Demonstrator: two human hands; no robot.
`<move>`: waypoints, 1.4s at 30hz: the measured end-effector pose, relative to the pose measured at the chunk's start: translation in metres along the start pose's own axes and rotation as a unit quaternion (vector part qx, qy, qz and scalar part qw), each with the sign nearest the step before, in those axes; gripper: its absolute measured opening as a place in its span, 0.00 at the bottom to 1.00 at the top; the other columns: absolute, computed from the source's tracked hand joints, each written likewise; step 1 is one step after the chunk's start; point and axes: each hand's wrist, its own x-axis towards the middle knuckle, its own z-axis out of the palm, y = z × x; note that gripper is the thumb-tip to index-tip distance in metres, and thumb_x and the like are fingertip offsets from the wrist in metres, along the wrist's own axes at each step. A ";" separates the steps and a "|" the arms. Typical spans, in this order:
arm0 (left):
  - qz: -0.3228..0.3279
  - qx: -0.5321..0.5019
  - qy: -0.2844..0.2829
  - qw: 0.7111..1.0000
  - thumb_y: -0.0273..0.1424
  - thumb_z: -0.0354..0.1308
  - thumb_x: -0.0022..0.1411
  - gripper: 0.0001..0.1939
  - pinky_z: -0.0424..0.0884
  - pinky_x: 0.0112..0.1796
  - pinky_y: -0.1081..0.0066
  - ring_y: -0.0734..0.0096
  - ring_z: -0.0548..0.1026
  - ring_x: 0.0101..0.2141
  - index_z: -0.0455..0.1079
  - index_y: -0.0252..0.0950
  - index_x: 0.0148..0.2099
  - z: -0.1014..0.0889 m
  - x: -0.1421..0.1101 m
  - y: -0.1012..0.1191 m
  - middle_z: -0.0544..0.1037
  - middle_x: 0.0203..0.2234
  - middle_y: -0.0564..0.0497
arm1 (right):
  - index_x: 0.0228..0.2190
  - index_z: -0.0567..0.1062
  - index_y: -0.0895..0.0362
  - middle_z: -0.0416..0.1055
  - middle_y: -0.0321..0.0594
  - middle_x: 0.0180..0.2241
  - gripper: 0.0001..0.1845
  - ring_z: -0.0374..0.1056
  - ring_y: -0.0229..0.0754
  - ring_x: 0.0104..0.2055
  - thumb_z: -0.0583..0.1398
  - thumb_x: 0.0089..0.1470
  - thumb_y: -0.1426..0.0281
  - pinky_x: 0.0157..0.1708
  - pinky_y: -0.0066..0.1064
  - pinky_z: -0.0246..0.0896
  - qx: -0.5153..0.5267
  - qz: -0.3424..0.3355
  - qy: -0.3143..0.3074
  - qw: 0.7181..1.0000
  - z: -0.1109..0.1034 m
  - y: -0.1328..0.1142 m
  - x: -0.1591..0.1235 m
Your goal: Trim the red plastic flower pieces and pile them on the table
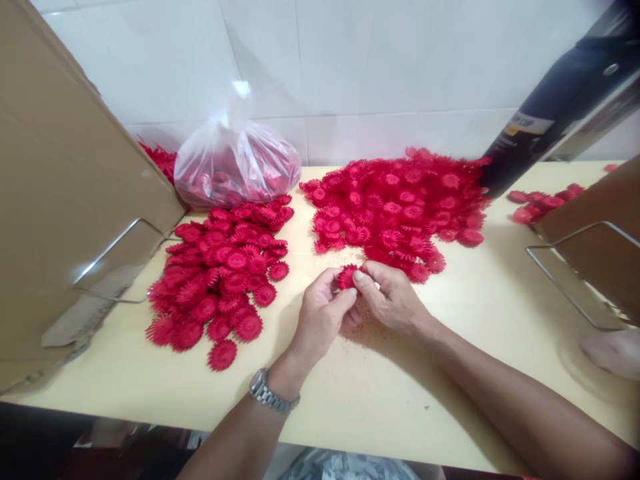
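Observation:
Between my two hands is a small round red disc with a toothed, petal-like edge (347, 277). My left hand (323, 310), with a metal watch (273, 392) on its wrist, pinches the disc from the left. From the right, my right hand (393, 297) grips the same disc, its thumb over the near face. A loose pile of similar red discs (220, 267) lies to the left of my hands. Behind and to the right of them spreads a larger heap of such discs (400, 200). Fine red crumbs (367, 327) lie under my hands.
A knotted clear plastic bag (237, 163) with red pieces stands against the tiled wall (350, 60). Cardboard panels (70, 167) with wire brackets (120, 250) flank the pale table (400, 413). A dark cylindrical package (540, 113) leans at the back right, near more red discs (545, 200).

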 end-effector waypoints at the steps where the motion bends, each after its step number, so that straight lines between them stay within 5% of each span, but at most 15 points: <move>1: 0.001 -0.007 0.009 1.000 0.33 0.55 0.55 0.07 0.65 0.21 0.77 0.79 0.67 0.17 0.64 0.37 0.36 0.001 0.000 -0.001 0.67 0.18 0.58 | 0.19 0.61 0.55 0.65 0.33 0.14 0.20 0.62 0.35 0.18 0.49 0.60 0.62 0.22 0.28 0.58 0.031 0.009 -0.013 0.999 0.002 -0.001 0.000; 7: 0.005 -0.057 0.059 0.997 0.34 0.56 0.55 0.07 0.62 0.19 0.78 0.81 0.65 0.16 0.62 0.36 0.30 0.001 0.001 -0.003 0.66 0.17 0.60 | 0.18 0.63 0.56 0.66 0.35 0.15 0.25 0.64 0.35 0.19 0.45 0.62 0.59 0.24 0.29 0.60 0.086 0.023 -0.053 0.995 0.010 0.000 -0.003; 13: 0.001 -0.044 0.080 0.996 0.35 0.57 0.54 0.11 0.59 0.16 0.78 0.82 0.63 0.14 0.60 0.36 0.25 -0.001 0.002 -0.002 0.65 0.16 0.60 | 0.33 0.69 0.57 0.67 0.43 0.32 0.08 0.64 0.41 0.34 0.57 0.54 0.64 0.32 0.34 0.62 -0.099 -0.171 0.100 0.975 0.003 0.009 0.000; 16: -0.008 -0.050 0.062 0.997 0.36 0.57 0.54 0.11 0.60 0.16 0.78 0.82 0.64 0.14 0.63 0.35 0.26 -0.002 0.003 -0.003 0.66 0.15 0.59 | 0.33 0.70 0.56 0.65 0.42 0.31 0.06 0.64 0.41 0.35 0.58 0.54 0.67 0.33 0.34 0.62 -0.066 -0.217 0.062 0.972 -0.003 0.011 0.004; 20: -0.014 -0.041 0.031 0.999 0.34 0.57 0.54 0.09 0.63 0.18 0.78 0.79 0.68 0.16 0.65 0.34 0.28 -0.003 0.002 -0.004 0.68 0.15 0.57 | 0.29 0.69 0.56 0.63 0.39 0.30 0.05 0.63 0.38 0.32 0.57 0.55 0.69 0.32 0.32 0.61 0.015 -0.152 0.015 0.988 -0.007 0.008 0.005; 25: -0.019 0.011 0.025 0.999 0.33 0.55 0.54 0.08 0.62 0.17 0.79 0.79 0.68 0.15 0.65 0.34 0.27 -0.004 -0.001 -0.003 0.69 0.15 0.56 | 0.23 0.64 0.57 0.60 0.35 0.24 0.14 0.58 0.34 0.25 0.52 0.57 0.64 0.26 0.29 0.55 0.090 0.003 0.041 0.995 -0.003 0.005 0.002; 29: -0.062 0.021 0.035 0.997 0.31 0.54 0.53 0.07 0.54 0.13 0.82 0.80 0.65 0.12 0.63 0.34 0.25 -0.004 -0.003 0.000 0.68 0.11 0.56 | 0.22 0.62 0.56 0.55 0.31 0.19 0.16 0.53 0.34 0.21 0.51 0.57 0.61 0.21 0.27 0.51 0.067 0.040 0.170 0.982 -0.015 0.017 0.010; 33: -0.091 -0.026 0.037 0.995 0.30 0.55 0.51 0.05 0.63 0.17 0.79 0.76 0.71 0.16 0.62 0.34 0.27 -0.001 -0.001 0.004 0.72 0.14 0.54 | 0.29 0.70 0.55 0.68 0.40 0.29 0.09 0.64 0.41 0.32 0.52 0.56 0.68 0.33 0.35 0.59 -0.165 -0.052 0.306 0.936 -0.046 0.036 0.022; 37: -0.102 -0.092 0.048 0.989 0.27 0.57 0.49 0.06 0.72 0.27 0.72 0.70 0.76 0.22 0.61 0.35 0.30 0.000 0.002 0.005 0.75 0.19 0.53 | 0.40 0.72 0.55 0.69 0.47 0.43 0.11 0.63 0.50 0.46 0.55 0.54 0.73 0.42 0.43 0.58 -0.314 -0.167 0.280 0.892 -0.053 0.031 0.022; 42: -0.085 -0.152 0.022 0.984 0.24 0.57 0.50 0.09 0.73 0.31 0.68 0.71 0.76 0.24 0.67 0.33 0.37 0.000 0.003 0.004 0.76 0.24 0.52 | 0.31 0.71 0.56 0.68 0.40 0.28 0.03 0.62 0.40 0.31 0.57 0.54 0.74 0.31 0.33 0.59 -0.222 -0.320 0.080 0.918 -0.021 0.007 0.010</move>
